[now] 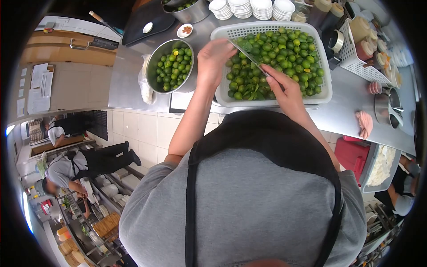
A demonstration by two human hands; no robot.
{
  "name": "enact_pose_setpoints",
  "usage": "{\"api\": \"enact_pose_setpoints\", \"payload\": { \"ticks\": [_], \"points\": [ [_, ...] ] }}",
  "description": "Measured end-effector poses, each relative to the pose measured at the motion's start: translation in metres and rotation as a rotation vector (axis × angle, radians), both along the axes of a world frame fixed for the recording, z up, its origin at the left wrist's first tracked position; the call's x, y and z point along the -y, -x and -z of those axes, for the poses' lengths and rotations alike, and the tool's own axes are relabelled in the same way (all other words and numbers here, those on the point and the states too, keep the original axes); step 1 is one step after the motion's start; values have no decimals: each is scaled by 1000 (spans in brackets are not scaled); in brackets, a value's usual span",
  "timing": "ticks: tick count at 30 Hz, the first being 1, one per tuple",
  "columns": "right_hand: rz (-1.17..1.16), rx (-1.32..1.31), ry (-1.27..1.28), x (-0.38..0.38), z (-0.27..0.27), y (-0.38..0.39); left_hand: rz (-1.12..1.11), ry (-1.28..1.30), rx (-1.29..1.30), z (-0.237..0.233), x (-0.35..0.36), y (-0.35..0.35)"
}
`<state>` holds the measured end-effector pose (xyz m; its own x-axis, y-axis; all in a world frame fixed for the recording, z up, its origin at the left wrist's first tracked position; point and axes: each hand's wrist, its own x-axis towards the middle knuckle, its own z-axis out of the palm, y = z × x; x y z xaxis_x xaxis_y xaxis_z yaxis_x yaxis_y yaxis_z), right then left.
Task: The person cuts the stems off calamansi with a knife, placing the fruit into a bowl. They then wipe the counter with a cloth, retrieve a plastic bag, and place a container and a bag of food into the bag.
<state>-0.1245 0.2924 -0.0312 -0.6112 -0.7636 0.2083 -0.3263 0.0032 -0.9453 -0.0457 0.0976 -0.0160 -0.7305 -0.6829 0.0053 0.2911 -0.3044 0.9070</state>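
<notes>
We see the steel surface (351,100) spreading widest, with the other things set out on it. Next in size comes the white basket (249,103), its sides pierced with holes, lying directly ahead of the person and heaped with green limes (296,60). To its left, just beside it, we find the steel pot (193,82), which carries more limes, well below its rim. A clear plastic bag (147,82) lies against the pot's far left side. Stacks of white dishes (240,8) stand behind the basket.

Of the two hands, we see the left hand (215,57) over the basket's left edge, on the side nearer the pot; it is blurred, its fingers drawn together near the blade tip, and we cannot tell whether they grip anything. The right hand (284,86) is closed around the handle of a knife (249,57), above the front part of the basket. The limes lie beneath and beyond this hand, and the blade slants over them toward the left hand. Smaller again, we note a dish of reddish bits (184,30) behind the pot, and leafy sprigs (254,92) among the nearest limes.
</notes>
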Motion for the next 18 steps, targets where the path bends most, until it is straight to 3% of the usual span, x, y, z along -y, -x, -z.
{"api": "enact_pose_setpoints", "payload": {
  "ticks": [6, 8, 10, 12, 14, 18],
  "points": [
    [50, -40, -38, 3, 1, 4, 11, 349, 195, 6, -12, -3],
    [68, -24, -24, 5, 0, 6, 259, 329, 273, -10, -38, -8],
    [106, 24, 4, 8, -1, 9, 285, 360, 241, 0, -45, -5],
    [103, 20, 21, 6, -3, 9, 173, 224, 251, -1, -33, -1],
    [40, 105, -28, 1, -12, 4, -2, 322, 170, 17, -5, 5],
    [-7, 109, 4, -1, -6, -2, -56, 304, 130, -1, 6, 4]
  ]
}}
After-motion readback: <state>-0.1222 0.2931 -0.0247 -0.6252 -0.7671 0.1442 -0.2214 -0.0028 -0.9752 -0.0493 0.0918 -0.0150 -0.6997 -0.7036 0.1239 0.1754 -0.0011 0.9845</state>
